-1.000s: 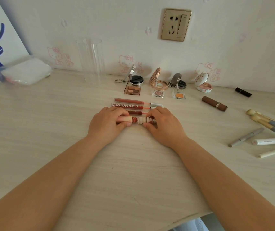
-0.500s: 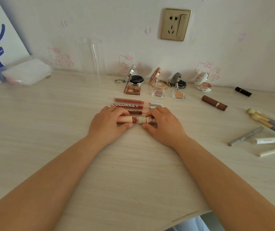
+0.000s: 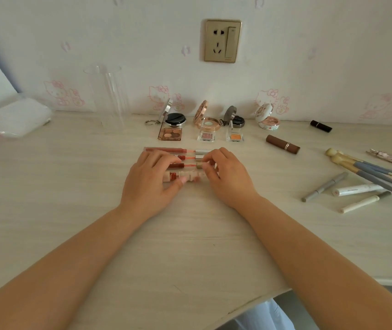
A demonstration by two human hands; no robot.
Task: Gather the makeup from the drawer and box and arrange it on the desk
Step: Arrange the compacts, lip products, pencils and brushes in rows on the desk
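Several lip gloss tubes lie side by side in a row at the desk's middle: a pink one (image 3: 166,149) at the back, two dark red ones partly under my fingers, and a cream tube (image 3: 189,175) nearest me. My left hand (image 3: 149,182) curls over the row's left half, thumb against the cream tube's near side. My right hand (image 3: 229,178) pinches the cap ends on the right, fingertips by the gold cap (image 3: 199,165). Behind stand open compacts (image 3: 175,120) and eyeshadow pans (image 3: 170,134).
A clear plastic cylinder (image 3: 109,96) stands at the back left beside a white packet (image 3: 14,117). A brown lipstick (image 3: 282,144) and a black one (image 3: 320,126) lie back right. Brushes (image 3: 366,169) and pens (image 3: 354,189) lie at the right. The desk's front edge (image 3: 249,303) runs near me.
Both hands have shifted slightly away from me, from pinching only the cream tube to spanning the tubes behind it. The cream tube has stayed nearest me.
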